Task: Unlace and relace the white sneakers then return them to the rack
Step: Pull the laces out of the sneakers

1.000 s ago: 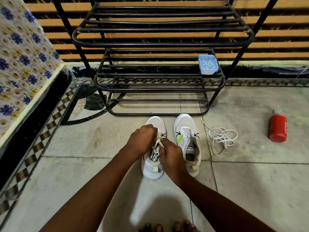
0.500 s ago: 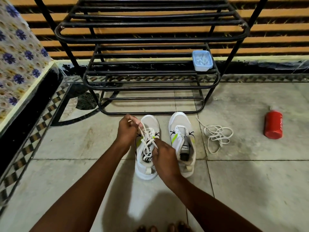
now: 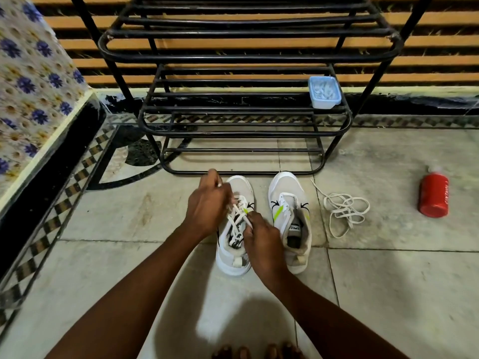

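Two white sneakers stand side by side on the tiled floor (image 3: 388, 294), just in front of the black metal rack (image 3: 246, 55), with their toes toward it. The left sneaker (image 3: 239, 186) has its lace (image 3: 237, 216) partly threaded, and the crossings are loose over the tongue. The left hand (image 3: 208, 203) is closed around one part of this lace, near the toe end of the eyelets, and pulls it up and to the left. The right hand (image 3: 260, 238) pinches another strand of the same lace between its fingertips, beside the middle eyelets, and its wrist lies over the heel part of the shoe. The right sneaker (image 3: 287, 203) has no lace, and its tongue and opening are uncovered. A loose white lace (image 3: 344, 209) lies in a tangle on the floor just right of this sneaker. Farther right, a red bottle (image 3: 434, 194) lies on its side, well apart from the shoes. A small pale blue container (image 3: 324, 92) sits on the right end of the middle shelf of the rack. Some toes (image 3: 259, 352) show at the bottom edge.
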